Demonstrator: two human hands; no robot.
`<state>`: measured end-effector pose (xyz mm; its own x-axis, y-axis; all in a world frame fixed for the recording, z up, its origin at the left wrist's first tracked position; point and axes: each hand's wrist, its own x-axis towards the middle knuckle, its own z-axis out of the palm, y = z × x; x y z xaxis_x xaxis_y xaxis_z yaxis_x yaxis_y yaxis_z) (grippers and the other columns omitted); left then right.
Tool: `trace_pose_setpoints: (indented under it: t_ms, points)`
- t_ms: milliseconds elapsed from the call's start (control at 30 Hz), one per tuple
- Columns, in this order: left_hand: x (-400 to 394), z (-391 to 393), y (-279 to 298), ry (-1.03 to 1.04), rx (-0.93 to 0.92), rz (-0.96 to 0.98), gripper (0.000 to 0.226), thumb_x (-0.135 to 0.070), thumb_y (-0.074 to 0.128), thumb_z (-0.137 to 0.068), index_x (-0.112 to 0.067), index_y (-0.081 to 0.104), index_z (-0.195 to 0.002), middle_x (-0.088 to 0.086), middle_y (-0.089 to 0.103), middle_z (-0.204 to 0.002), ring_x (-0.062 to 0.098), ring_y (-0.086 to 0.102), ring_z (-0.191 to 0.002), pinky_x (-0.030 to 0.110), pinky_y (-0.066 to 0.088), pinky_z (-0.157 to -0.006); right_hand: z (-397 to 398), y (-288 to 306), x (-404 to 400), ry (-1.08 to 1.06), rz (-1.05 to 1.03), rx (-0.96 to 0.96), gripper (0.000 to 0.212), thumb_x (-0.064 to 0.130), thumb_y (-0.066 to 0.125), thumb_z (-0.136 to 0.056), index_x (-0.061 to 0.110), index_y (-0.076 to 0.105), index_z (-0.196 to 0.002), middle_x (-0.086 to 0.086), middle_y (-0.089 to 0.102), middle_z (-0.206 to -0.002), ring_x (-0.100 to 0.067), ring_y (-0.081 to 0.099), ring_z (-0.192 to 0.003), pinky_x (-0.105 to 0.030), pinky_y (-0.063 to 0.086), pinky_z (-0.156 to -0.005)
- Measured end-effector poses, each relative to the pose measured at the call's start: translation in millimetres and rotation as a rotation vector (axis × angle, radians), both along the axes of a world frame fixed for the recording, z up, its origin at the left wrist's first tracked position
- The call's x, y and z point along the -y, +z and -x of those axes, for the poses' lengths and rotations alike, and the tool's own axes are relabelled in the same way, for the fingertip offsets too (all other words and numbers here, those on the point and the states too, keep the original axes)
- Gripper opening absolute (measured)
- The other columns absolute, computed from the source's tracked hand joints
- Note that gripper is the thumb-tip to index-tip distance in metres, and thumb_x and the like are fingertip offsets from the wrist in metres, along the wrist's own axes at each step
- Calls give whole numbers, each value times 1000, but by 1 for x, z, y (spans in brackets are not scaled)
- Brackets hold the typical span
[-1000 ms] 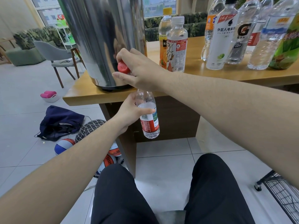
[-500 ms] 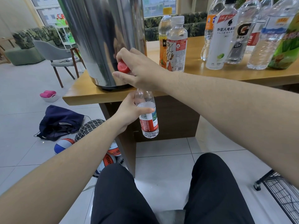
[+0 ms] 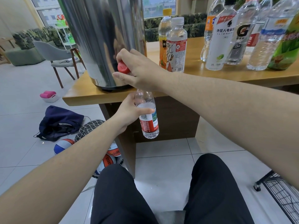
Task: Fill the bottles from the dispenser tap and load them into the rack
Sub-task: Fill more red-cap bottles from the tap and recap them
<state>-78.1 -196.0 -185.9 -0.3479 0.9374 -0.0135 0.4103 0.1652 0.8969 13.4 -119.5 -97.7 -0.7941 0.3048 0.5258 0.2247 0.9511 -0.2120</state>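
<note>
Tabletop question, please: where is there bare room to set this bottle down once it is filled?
Bare wood lies between the two-bottle pair and the right-hand bottle cluster, and along the table's front edge left of the steel dispenser. The far right corner is crowded.

Clear bottle (image 3: 148, 116) (red label) hangs upright mid-frame under the steel dispenser (image 3: 103, 39), partly filled.

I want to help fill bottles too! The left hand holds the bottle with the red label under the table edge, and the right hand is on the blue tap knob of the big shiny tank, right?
Almost. The knob is red, not blue, as the head view shows. The rest holds: the left hand grips the red-labelled bottle just below the table edge, and the right hand is on the knob of the shiny tank.
</note>
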Motion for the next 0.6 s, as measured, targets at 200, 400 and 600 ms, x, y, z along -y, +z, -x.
trace_pose_setpoints:
  t_ms: [200,400,600]
  points:
    - [0,0,1,4,3,1,79,-27,83,-80,-23,38,-145,0,55,-141,22,52,-127,34,42,-93,1,0,-1,-4,-2,6,35,46,51,-100,18,43,-119,4,49,-108,-9,43,-92,-12,36,-72]
    - [0,0,0,3,2,8,80,-28,84,-79,-23,39,-145,0,57,-138,22,54,-126,37,45,-96,0,1,-1,3,-4,6,34,44,52,-100,17,44,-118,4,49,-107,-10,43,-92,-12,36,-72]
    - [-1,0,0,-3,5,11,80,-27,84,-78,-22,39,-144,0,57,-137,22,54,-125,41,46,-100,1,1,-2,20,-36,24,28,43,52,-100,23,44,-117,11,44,-107,-8,40,-97,-11,32,-72]
